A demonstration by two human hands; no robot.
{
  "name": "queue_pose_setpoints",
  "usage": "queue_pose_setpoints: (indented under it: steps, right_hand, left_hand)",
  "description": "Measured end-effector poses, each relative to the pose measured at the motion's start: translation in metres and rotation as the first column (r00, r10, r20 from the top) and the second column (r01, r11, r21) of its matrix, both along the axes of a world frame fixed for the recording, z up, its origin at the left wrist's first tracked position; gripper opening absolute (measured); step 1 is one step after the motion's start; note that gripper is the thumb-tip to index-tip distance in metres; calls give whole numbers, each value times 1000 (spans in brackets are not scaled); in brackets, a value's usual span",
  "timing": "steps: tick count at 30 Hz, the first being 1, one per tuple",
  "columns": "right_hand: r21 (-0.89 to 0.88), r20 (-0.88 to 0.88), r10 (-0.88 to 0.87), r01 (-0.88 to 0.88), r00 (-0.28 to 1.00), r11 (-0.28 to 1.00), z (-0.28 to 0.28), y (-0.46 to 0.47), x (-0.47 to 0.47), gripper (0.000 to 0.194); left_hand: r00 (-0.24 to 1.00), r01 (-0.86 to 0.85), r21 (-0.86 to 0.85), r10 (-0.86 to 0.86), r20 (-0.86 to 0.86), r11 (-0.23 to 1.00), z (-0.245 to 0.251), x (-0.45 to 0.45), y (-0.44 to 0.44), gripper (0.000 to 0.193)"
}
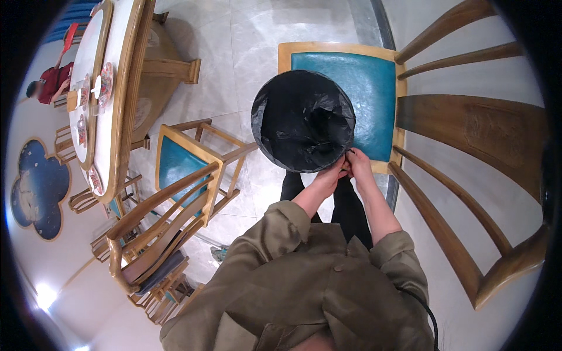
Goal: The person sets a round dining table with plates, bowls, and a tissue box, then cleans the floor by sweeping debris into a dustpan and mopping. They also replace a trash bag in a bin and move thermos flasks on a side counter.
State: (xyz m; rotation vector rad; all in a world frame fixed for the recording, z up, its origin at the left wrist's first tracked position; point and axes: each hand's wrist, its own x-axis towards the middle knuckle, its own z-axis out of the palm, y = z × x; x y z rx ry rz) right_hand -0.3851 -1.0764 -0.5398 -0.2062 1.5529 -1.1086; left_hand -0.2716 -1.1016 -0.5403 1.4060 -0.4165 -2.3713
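Observation:
A round bin lined with a black plastic bag [303, 120] stands in front of me, overlapping the teal seat of a wooden chair [373, 105]. The liner is folded over the rim and crumpled inside. At the bin's near right edge, my left hand [329, 175] and my right hand [359, 163] meet, fingers bent together at the liner's edge. A small dark bit shows between the fingertips of my right hand. What exactly each hand pinches is too small to tell. The bin's outer wall and base are hidden.
A second teal-seated chair [182, 171] stands left of the bin. Beyond it is a large round table [115, 114] bearing patterned dishes [105, 85]. A person in a red top [55, 83] is at its far side. More wooden chairs [162, 302] stand at lower left.

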Motion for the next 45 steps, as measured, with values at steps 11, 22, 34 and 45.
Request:
queue_pose_setpoints:
  steps: [11,22,34,45]
  right_hand:
    - [-97,-827,91,-300,554,949,16,14,5,19]
    - [96,-904,364,-721,226,686,-3,6,-25,31]
    - [37,518,-243,262,820,964,-49,3,8,9]
    - [375,680,-637,574,363,728,-17,-9,31,16]
  left_hand:
    - [904,-53,-336,188,384,940,8,-25,10,25]
    - [959,275,37,-276,68,961,81,11,-20,34]
    - [-345,814,55,-405,847,-579,0,-10,-152,32]
    - [-530,769,215,-413,741,-602,-60,-7,-137,44]
